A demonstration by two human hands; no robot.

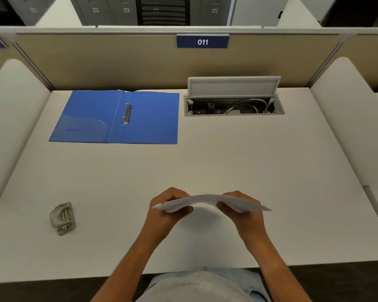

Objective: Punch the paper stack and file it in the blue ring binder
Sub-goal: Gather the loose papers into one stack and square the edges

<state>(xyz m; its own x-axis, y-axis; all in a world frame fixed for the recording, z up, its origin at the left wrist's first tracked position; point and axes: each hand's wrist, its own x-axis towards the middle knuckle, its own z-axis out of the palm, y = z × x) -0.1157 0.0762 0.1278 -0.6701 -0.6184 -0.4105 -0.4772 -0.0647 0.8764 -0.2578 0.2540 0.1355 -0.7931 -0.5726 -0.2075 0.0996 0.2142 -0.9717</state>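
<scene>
Both hands gripping paper stack above table, near front edge at approx 6 o'clock of view. Left hand pinching stack's left end, thumb under, fingers over top; right hand clamping right part, far right corner poking out past it. Stack lying roughly flat, bowing up in the middle, lifted clear of table. Blue ring binder lying open w/ covers flat at approx 10 o'clock, far back-left, metal rings in spine, no sheets on them. Hole punch sitting on table at approx 8 o'clock, well apart from hands, untouched. Cable box w/ lid up at 1 o'clock, wires inside. Partition tag reading 011 at 12 o'clock
</scene>
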